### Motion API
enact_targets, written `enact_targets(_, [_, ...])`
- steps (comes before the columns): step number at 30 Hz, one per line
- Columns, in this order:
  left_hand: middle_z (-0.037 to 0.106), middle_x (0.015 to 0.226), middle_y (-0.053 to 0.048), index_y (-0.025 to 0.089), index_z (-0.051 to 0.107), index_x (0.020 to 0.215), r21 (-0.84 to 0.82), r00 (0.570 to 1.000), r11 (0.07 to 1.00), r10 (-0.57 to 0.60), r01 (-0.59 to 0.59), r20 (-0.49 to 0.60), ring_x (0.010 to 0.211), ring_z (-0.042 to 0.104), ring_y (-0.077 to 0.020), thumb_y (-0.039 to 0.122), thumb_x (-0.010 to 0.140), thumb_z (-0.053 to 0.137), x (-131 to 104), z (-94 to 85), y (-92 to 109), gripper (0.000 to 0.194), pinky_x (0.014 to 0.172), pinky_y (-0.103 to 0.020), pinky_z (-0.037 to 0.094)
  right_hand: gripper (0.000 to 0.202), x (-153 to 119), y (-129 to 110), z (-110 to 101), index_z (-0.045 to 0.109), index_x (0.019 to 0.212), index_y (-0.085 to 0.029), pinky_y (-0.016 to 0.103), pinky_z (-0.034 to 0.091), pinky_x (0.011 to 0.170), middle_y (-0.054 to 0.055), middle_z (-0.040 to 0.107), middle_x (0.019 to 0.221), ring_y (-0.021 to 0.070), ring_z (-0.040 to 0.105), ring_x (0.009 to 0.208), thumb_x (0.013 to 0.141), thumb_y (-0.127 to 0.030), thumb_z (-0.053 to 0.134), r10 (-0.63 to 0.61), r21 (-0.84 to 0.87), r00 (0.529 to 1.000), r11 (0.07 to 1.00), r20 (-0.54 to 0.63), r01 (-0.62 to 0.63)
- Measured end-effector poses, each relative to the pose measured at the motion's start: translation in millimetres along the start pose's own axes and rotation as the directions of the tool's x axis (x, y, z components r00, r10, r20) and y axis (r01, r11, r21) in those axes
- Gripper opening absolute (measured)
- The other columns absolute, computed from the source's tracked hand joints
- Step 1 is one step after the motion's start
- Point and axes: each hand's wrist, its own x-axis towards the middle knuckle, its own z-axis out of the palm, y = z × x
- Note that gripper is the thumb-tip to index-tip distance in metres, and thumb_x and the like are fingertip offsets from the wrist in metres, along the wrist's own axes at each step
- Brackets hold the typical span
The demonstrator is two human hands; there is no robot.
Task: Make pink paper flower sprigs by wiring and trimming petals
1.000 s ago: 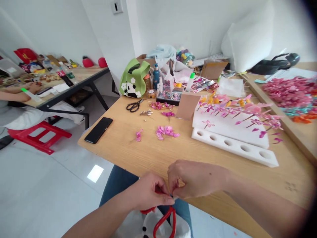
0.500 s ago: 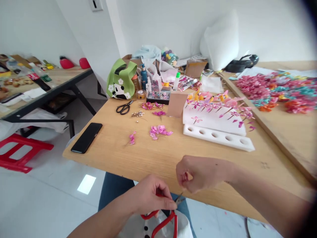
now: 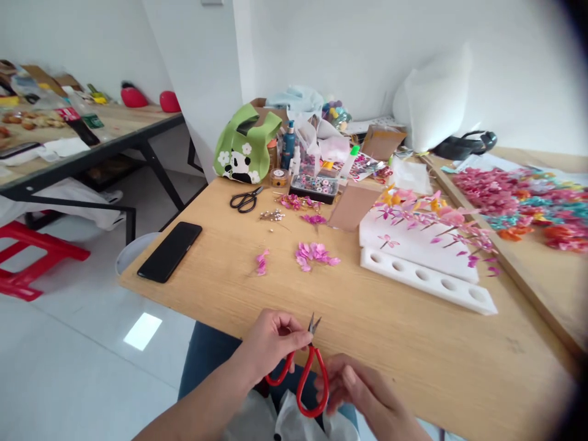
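Note:
My left hand [image 3: 281, 343] grips a pair of red-handled scissors [image 3: 314, 380] near the pivot, at the table's front edge. Their short metal blades point away from me, slightly parted, and the handle loops are spread. Beside the right loop, my right hand [image 3: 356, 389] has loosely curled fingers held apart with nothing seen in them; some fingertips are behind or against the loop. Beyond the hands lie a pink-purple petal cluster [image 3: 316, 256] and a smaller pink petal sprig [image 3: 261, 262].
A black phone [image 3: 169, 251] lies at left, with black-handled scissors [image 3: 246, 200] farther back. At right stand a white foam block with holes [image 3: 427, 280] and pink flower stems [image 3: 441, 226]. A green panda bag [image 3: 245, 147] and a bead tray [image 3: 315, 188] are behind.
My right hand has come down and left from above the table to the scissors' handles, its pinch loosened. The scissors have turned from pointing right to pointing away. The view shifted.

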Motion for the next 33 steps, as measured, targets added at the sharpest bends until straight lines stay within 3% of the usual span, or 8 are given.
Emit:
enact_targets(4, [0.057,0.057,0.002,0.013,0.059,0.065,-0.044,1.000,0.999,0.020,-0.020,0.006,0.038,0.047,-0.0065,0.046,0.067,0.072,-2,2.8,-4,0.036,0.040,-0.021,0.031,0.042,11,23,21,0.059,0.080,-0.017,0.030,0.047,0.062,0.005,0.064,0.069,0.0168,0.061,0.064,0.087,-0.058,0.051,0.005,0.228,1.000,0.974,0.007,-0.006])
enact_targets(10, [0.053,0.046,0.003,0.014,0.058,0.066,-0.052,0.998,0.998,0.047,-0.045,0.045,0.038,0.041,-0.0059,0.044,0.072,0.070,-10,2.7,-6,0.033,0.040,-0.020,0.025,0.041,4,23,24,0.059,0.074,-0.017,0.027,0.045,0.053,0.003,0.062,0.065,0.0141,0.057,0.055,0.086,-0.056,0.055,0.012,0.259,0.999,0.966,-0.049,0.001])
enact_targets(12, [0.051,0.046,0.005,0.014,0.057,0.065,-0.052,0.998,0.998,0.050,-0.048,0.032,0.038,0.045,-0.0069,0.045,0.070,0.071,-12,3.5,-6,0.035,0.039,-0.020,0.023,0.039,1,15,24,0.063,0.084,-0.018,0.028,0.046,0.055,0.003,0.063,0.068,0.0153,0.058,0.059,0.083,-0.057,0.058,0.016,0.215,0.988,0.977,-0.152,0.017])
enact_targets(16, [0.048,0.044,0.005,0.014,0.057,0.063,-0.022,0.997,0.998,0.054,-0.053,0.047,0.036,0.044,-0.0066,0.047,0.069,0.071,-18,8.3,-4,0.037,0.038,-0.020,0.021,0.033,5,0,25,0.065,0.100,-0.023,0.029,0.048,0.074,0.002,0.065,0.083,0.0179,0.060,0.080,0.079,-0.048,0.068,-0.050,0.191,0.921,0.972,-0.386,0.133])
enact_targets(19, [0.048,0.044,0.005,0.014,0.055,0.061,-0.024,0.997,0.997,0.073,-0.072,0.031,0.037,0.044,-0.0069,0.047,0.069,0.070,-21,13.0,-4,0.037,0.040,-0.020,0.025,0.026,14,-3,32,0.068,0.093,-0.022,0.029,0.047,0.082,0.004,0.066,0.093,0.0190,0.059,0.092,0.075,-0.041,0.074,-0.040,0.316,0.919,0.933,-0.392,0.176])
enact_targets(24, [0.051,0.053,0.003,0.015,0.053,0.061,0.046,0.991,0.990,0.131,-0.130,-0.037,0.042,0.048,-0.0085,0.042,0.073,0.067,-22,16.6,-8,0.033,0.044,-0.021,0.032,0.021,28,1,48,0.068,0.088,-0.022,0.025,0.049,0.070,0.001,0.064,0.085,0.0149,0.060,0.077,0.074,-0.036,0.076,0.027,0.516,0.903,0.828,-0.428,0.219])
enact_targets(33, [0.051,0.057,0.002,0.016,0.052,0.060,0.141,0.983,0.976,0.174,-0.165,-0.055,0.045,0.048,-0.0090,0.036,0.077,0.063,-21,20.8,-14,0.029,0.046,-0.021,0.035,0.021,30,-3,52,0.060,0.075,-0.019,0.019,0.043,0.051,-0.004,0.054,0.061,0.0084,0.050,0.052,0.076,-0.035,0.073,0.044,0.567,0.908,0.793,-0.417,0.222])
